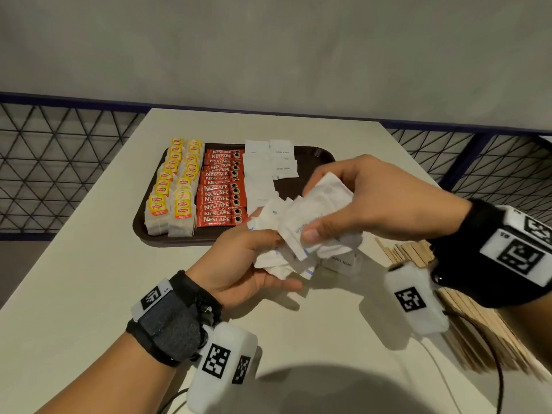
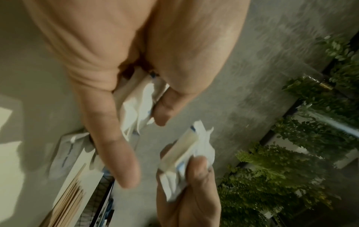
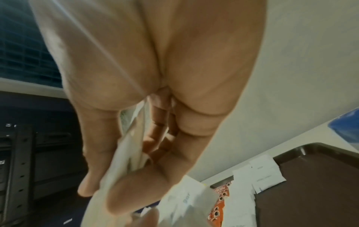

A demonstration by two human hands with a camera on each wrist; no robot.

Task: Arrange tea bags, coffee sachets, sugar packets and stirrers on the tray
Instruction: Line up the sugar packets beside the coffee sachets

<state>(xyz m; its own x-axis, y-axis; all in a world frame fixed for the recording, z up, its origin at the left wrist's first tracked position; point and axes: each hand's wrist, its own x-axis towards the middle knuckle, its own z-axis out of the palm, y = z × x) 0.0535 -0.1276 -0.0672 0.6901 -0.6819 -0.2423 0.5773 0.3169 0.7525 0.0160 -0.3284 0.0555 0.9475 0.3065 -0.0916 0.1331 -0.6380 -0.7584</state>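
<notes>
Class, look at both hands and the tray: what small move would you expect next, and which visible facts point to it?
Probably the right hand carries the sugar packets it pinches to the tray and lays them by the white packets already there. The left hand holds a crumpled bunch, tea bags and coffee sachets sit in rows, and the tray's right part is bare.

A pale tabletop [image 1: 89,279] is standing before a grey wall [image 1: 268,49], with black mesh fencing [image 1: 59,162] flanking and green foliage [image 2: 291,161] growing beyond.
</notes>
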